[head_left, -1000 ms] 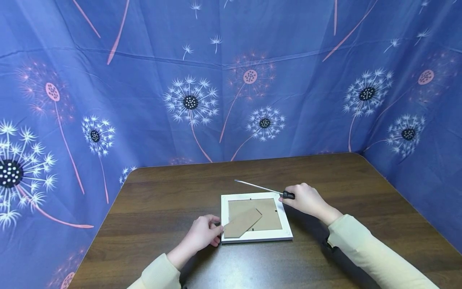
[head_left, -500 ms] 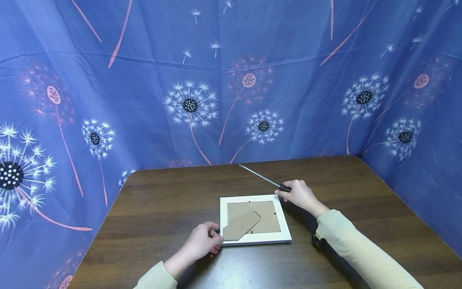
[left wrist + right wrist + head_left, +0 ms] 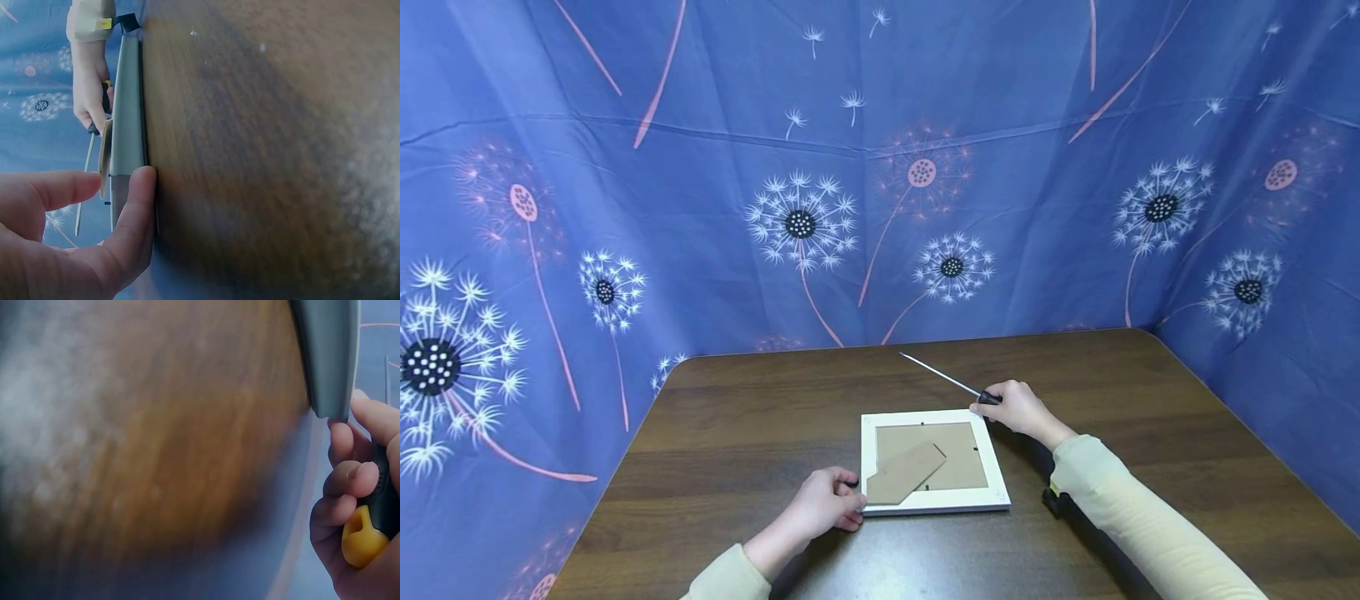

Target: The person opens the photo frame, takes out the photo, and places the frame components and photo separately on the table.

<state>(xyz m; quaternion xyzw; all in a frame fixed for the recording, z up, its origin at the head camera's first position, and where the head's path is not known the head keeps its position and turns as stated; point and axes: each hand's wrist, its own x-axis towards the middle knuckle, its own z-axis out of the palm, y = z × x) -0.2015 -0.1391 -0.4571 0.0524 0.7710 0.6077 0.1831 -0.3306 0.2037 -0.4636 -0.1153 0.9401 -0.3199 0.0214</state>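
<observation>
A white picture frame (image 3: 955, 500) lies back side up on the table, its brown backing board (image 3: 958, 450) facing me. A tan easel stand (image 3: 901, 477) slants across its lower left. My left hand (image 3: 820, 504) pinches the frame's lower left edge; in the left wrist view the thumb is above and a finger reaches underneath. At the far right corner, my right hand (image 3: 1024, 411) holds a screwdriver (image 3: 942, 374) and touches the frame with thumb and finger. The screwdriver's black and yellow handle (image 3: 364, 542) sits in the curled fingers, its shaft pointing to the far left.
Brown wood-grain table (image 3: 722, 425) surrounds the frame. A blue dandelion-print cloth (image 3: 700, 208) hangs behind the table and along its sides. A dark wrist strap (image 3: 1054, 503) shows under the right sleeve.
The screwdriver has swung so its tip points farther from me. My right hand has shifted slightly left, still at the frame's corner. My left hand stays at the frame's left edge.
</observation>
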